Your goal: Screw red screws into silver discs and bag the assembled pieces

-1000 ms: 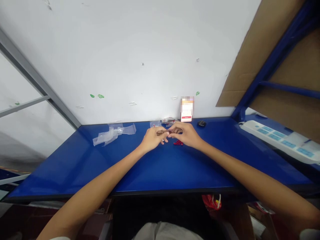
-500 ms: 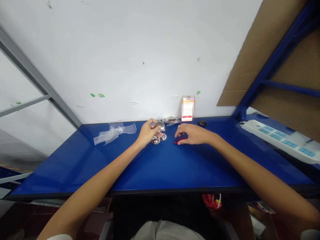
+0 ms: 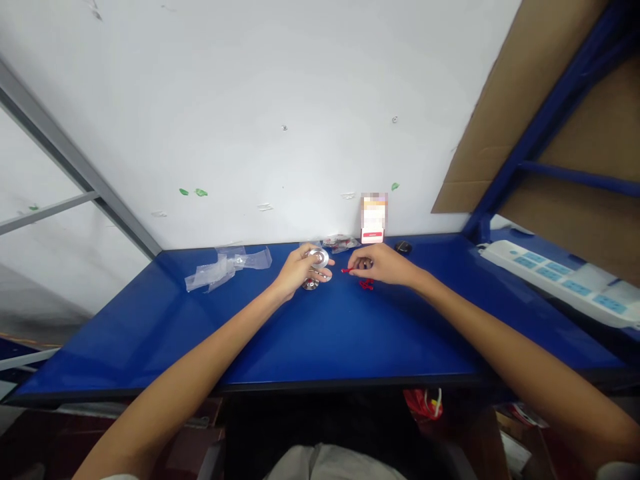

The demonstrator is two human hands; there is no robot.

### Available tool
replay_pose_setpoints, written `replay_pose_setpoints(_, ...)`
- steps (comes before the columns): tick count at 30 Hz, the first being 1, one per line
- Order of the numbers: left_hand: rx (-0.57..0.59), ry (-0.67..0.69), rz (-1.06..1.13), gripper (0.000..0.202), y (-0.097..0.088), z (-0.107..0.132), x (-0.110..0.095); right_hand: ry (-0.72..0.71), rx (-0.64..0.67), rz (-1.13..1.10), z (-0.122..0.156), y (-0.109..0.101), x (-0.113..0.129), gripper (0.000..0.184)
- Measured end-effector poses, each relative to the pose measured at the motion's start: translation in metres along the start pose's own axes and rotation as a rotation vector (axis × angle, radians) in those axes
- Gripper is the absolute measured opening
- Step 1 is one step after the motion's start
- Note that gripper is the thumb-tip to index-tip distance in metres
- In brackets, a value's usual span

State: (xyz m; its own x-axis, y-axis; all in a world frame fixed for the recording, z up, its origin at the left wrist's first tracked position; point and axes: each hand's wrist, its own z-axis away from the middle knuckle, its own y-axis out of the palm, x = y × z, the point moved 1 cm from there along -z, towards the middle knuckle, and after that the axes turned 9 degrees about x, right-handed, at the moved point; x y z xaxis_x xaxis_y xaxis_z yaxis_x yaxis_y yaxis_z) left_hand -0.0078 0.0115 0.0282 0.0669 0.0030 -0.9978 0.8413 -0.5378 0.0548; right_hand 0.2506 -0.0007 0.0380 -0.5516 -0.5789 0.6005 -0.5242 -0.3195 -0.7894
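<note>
My left hand holds a small shiny metal disc just above the blue table. Another metal disc lies on the table under that hand. My right hand pinches a small red piece between its fingertips, its tip pointing toward the held disc. A few more small red pieces lie on the table just below my right hand. The two hands are a short gap apart.
Crumpled clear plastic bags lie at the back left. A small white and red box stands against the wall, beside a dark round object. A white power strip lies on the right shelf under cardboard.
My hands parted from a joined grip. My left hand lifted a metal disc, and my right hand picked a red piece off the table and brought it toward the disc.
</note>
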Motion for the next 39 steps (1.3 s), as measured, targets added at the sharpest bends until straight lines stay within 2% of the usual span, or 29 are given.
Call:
replay_pose_setpoints(6, 0.041, 0.000, -0.026, 0.019, 0.003, 0.001, 0.003, -0.081, -0.126, 0.099, -0.003, 0.000, -0.001, 0.015)
replay_pose_setpoints(11, 0.062, 0.008, -0.033, 0.019, 0.005, 0.002, 0.005, -0.035, -0.091, 0.143, 0.000, -0.002, -0.005, 0.011)
replay_pose_setpoints(15, 0.060, 0.008, -0.052, 0.018, 0.003, 0.001, 0.006, 0.043, -0.014, 0.022, 0.002, -0.005, -0.009, 0.009)
replay_pose_setpoints(19, 0.038, 0.000, -0.076, 0.014, 0.002, 0.000, 0.008, 0.045, -0.057, -0.118, 0.000, -0.006, -0.014, 0.018)
replay_pose_setpoints(24, 0.048, 0.001, -0.097, 0.014, 0.002, -0.001, 0.009, 0.012, -0.086, -0.102, -0.004, -0.003, -0.022, 0.025)
replay_pose_setpoints(32, 0.052, -0.005, -0.116, 0.014, 0.001, -0.002, 0.010, 0.028, 0.069, -0.053, 0.000, -0.007, -0.022, 0.025)
replay_pose_setpoints(39, 0.057, 0.001, -0.119, 0.013, 0.000, -0.003, 0.012, -0.053, -0.033, -0.101, 0.000, -0.012, -0.019, 0.028)
